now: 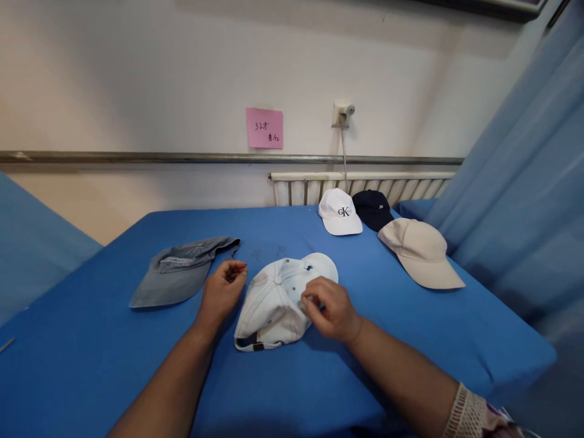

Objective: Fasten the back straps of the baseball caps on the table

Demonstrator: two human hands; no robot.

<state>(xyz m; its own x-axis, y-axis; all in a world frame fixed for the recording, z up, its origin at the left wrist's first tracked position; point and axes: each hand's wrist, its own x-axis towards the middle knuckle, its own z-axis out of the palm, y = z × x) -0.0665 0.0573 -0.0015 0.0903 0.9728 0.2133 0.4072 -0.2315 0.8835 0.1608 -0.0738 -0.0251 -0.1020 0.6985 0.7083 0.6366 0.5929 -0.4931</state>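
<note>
A pale white cap (pixel 278 298) with a small dark logo lies in the middle of the blue table (pixel 114 365), its back strap towards me. My right hand (pixel 329 309) rests on the cap's right side, fingers curled and pinching its fabric. My left hand (pixel 223 289) hovers just left of the cap, fingers loosely curled inward, with nothing visible in them. A grey cap (pixel 180 271) lies flat to the left of that hand.
At the back right lie a white cap with a dark logo (pixel 340 212), a navy cap (pixel 373 208) and a beige cap (pixel 422 250). Blue curtain (pixel 524 182) hangs at right. A radiator and a pink note (pixel 264 128) are on the wall behind.
</note>
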